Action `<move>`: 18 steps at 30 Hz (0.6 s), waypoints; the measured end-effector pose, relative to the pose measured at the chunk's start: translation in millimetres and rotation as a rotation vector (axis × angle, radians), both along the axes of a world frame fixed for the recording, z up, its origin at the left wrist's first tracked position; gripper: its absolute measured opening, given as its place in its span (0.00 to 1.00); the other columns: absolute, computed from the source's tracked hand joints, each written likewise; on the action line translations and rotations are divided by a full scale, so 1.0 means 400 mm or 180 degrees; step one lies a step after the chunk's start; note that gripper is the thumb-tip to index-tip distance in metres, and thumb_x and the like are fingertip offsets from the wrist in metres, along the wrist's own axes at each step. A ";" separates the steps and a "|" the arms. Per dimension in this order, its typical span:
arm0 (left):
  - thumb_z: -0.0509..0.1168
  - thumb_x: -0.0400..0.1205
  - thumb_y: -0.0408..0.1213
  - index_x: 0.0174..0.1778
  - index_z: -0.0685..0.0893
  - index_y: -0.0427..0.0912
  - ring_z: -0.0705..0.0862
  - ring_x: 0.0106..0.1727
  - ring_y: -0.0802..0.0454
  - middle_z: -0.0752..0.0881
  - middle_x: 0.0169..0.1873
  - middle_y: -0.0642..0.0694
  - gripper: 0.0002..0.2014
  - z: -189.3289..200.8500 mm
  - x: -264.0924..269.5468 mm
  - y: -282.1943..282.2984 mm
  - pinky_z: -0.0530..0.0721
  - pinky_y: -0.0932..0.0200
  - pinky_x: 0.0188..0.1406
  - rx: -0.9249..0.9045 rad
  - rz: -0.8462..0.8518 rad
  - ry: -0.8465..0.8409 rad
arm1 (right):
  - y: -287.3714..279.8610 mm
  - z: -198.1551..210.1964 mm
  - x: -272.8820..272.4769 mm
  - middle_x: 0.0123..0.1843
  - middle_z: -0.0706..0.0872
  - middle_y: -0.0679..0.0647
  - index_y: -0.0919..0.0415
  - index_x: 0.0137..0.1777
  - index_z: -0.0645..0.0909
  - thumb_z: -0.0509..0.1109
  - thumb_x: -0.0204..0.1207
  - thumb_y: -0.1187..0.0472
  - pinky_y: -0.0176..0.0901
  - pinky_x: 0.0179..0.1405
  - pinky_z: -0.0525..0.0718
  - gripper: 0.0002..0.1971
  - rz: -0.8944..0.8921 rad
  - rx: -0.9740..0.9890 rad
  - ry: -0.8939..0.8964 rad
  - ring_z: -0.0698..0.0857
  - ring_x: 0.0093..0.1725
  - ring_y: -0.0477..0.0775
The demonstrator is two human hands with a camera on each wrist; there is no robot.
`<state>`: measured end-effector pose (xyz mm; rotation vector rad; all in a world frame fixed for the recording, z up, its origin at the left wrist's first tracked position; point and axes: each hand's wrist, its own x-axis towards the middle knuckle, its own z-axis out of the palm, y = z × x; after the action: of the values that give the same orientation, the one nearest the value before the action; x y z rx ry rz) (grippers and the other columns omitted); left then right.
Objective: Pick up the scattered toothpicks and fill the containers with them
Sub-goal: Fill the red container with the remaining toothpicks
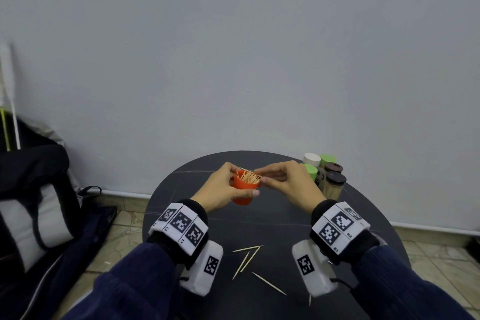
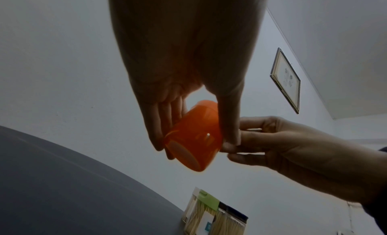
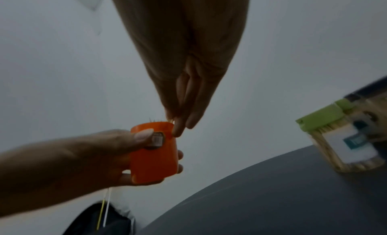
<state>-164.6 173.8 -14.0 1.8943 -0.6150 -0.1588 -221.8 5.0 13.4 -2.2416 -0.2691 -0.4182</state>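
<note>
The left hand (image 1: 217,189) gripped an orange cup (image 1: 244,188) above the table (image 1: 259,228), thumb beside a small unreadable sticker (image 3: 157,140). The cup bristled with toothpicks (image 1: 250,176). The right hand (image 1: 288,184) pinched toothpicks at the rim. Loose toothpicks (image 1: 246,258) lay nearer the person. At right stood filled jars (image 1: 333,184); the one label (image 3: 353,143) showed was too blurred to read.

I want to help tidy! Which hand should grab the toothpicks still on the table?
Probably the right hand: its fingers only touch the orange cup's rim, while the left hand holds the cup. Loose toothpicks lie below both.
</note>
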 end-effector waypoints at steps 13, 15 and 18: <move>0.78 0.69 0.44 0.63 0.71 0.43 0.80 0.61 0.51 0.81 0.60 0.46 0.30 -0.007 0.009 0.009 0.80 0.60 0.57 0.0129 0.0078 0.0025 | 0.026 0.040 -0.012 0.53 0.84 0.48 0.53 0.57 0.85 0.59 0.84 0.57 0.46 0.50 0.78 0.12 -0.0705 -0.1961 -0.0712 0.83 0.51 0.52; 0.78 0.70 0.44 0.62 0.72 0.43 0.81 0.60 0.52 0.82 0.59 0.45 0.29 -0.010 0.010 0.014 0.80 0.60 0.56 0.0134 0.0081 0.0028 | 0.053 0.033 -0.012 0.57 0.85 0.46 0.51 0.63 0.82 0.58 0.84 0.55 0.44 0.57 0.71 0.14 -0.0592 -0.2242 -0.0659 0.83 0.53 0.51; 0.77 0.70 0.43 0.61 0.71 0.43 0.81 0.60 0.52 0.82 0.59 0.46 0.28 -0.009 0.009 0.022 0.80 0.61 0.56 0.0113 0.0059 0.0048 | 0.074 0.022 -0.008 0.60 0.85 0.44 0.50 0.69 0.76 0.60 0.83 0.55 0.40 0.59 0.64 0.16 -0.0771 -0.1906 -0.0782 0.83 0.56 0.46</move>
<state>-161.0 182.8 -17.7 1.9308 -0.5877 -0.1731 -225.1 34.5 22.3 -2.8234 -0.2762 -0.8342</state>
